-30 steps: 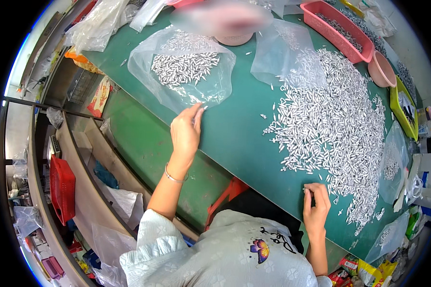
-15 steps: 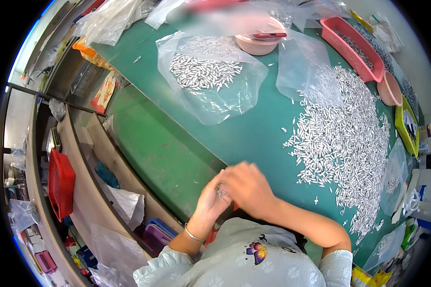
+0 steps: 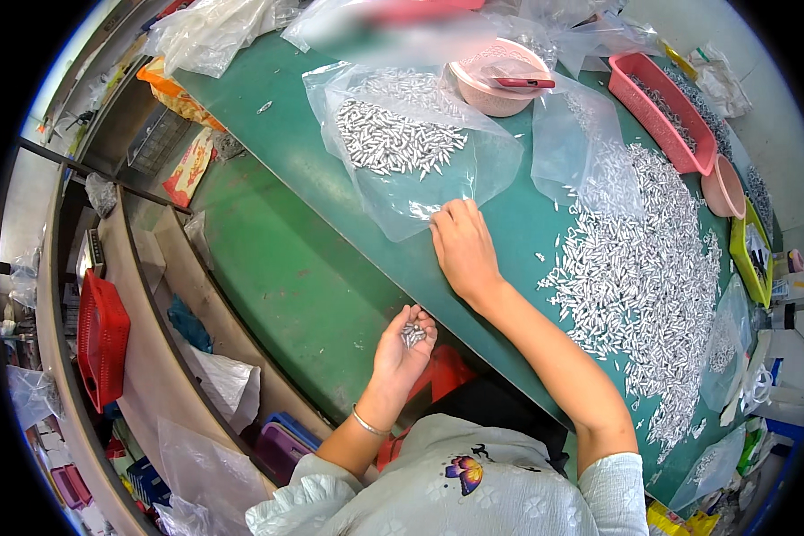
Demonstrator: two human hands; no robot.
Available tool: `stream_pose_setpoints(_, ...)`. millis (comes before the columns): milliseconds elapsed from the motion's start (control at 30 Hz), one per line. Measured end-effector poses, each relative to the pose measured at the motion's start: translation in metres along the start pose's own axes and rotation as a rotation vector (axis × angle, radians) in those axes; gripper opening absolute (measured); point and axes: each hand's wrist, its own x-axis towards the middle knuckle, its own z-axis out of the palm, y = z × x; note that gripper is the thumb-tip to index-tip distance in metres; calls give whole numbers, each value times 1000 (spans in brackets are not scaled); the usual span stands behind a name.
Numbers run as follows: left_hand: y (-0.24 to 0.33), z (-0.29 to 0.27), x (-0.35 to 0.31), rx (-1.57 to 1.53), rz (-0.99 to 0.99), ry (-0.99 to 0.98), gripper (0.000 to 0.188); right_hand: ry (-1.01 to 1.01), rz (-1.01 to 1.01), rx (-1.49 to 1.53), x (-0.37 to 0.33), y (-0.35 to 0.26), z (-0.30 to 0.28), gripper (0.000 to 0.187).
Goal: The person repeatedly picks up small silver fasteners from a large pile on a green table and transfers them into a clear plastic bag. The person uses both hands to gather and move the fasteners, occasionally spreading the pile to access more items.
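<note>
My left hand [image 3: 400, 350] is cupped, palm up, near the table's front edge. Several small silvery metal pieces [image 3: 413, 334] lie in its palm, with the fingers curled round them. My right hand [image 3: 464, 250] is stretched forward over the green table [image 3: 330, 214]. Its bent fingers meet the near edge of a clear plastic bag [image 3: 411, 201] and seem to pinch it; the fingertips are partly hidden. A heap of silvery pointed pieces [image 3: 393, 138] sits on or in that bag. To the right spreads a large loose pile of similar pieces [image 3: 639, 277].
Behind the bag stands a pink basket [image 3: 496, 98] with a red phone-like object [image 3: 524, 83] on its rim. A long pink tray [image 3: 661, 112], a small pink bowl [image 3: 724, 186] and a yellow-green tray [image 3: 753, 255] line the right. Shelves with a red basket [image 3: 103, 339] stand left.
My right hand has left my left hand and moved forward to the edge of the plastic bag. The left palm now shows its metal pieces. The view has shifted slightly.
</note>
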Motion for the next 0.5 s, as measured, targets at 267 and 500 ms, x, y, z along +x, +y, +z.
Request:
stream_pose_setpoints(267,-7,-9,-1,8,-78,-36,17,-70,97,-374,5,6,-23,30)
stream_pose_setpoints(500,-8,-15,3,-49,-124,-166,13,-19,137,-377,-1,-3,-17,32)
